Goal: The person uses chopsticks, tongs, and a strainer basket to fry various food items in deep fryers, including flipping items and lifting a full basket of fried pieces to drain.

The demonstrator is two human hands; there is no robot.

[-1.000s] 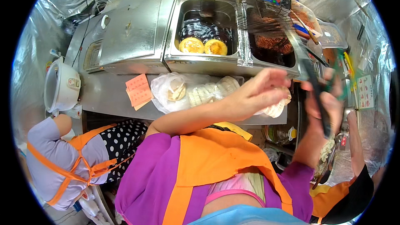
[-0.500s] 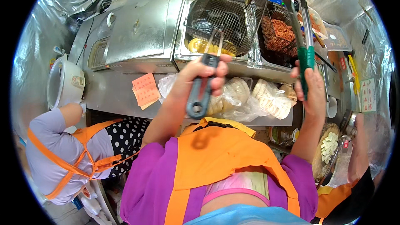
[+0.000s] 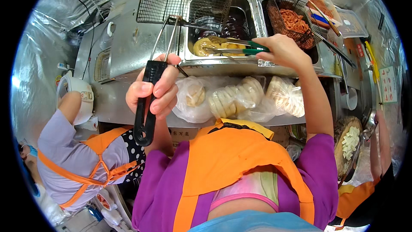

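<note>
My left hand [image 3: 155, 88] is closed round the black handle of a wire fry basket [image 3: 161, 0]. The basket is raised, tilted, over the left side of the fryer [image 3: 189, 53]. In my right hand [image 3: 285, 51], closed on their green grips, are metal tongs [image 3: 234, 50] pointing left into the fryer's near part. Their tips are at golden round pieces [image 3: 201, 46], perhaps flat breads, in the dark oil; whether they pinch one I cannot tell. Right of this, another wire basket [image 3: 309, 38] holds reddish-brown strips [image 3: 294, 20] over the second fryer well.
Clear plastic bags of pale flat breads [image 3: 234, 99] lie along the counter before me. At left, a co-worker in an orange apron [image 3: 101, 146] stands by a white rice cooker [image 3: 88, 96]. On the right, a person's arm [image 3: 377, 146] is near a board with chopped white pieces [image 3: 351, 142].
My left hand has moved left with the basket, uncovering the near part of the fryer. My right hand has swung the tongs from upright down to the left, into the fryer.
</note>
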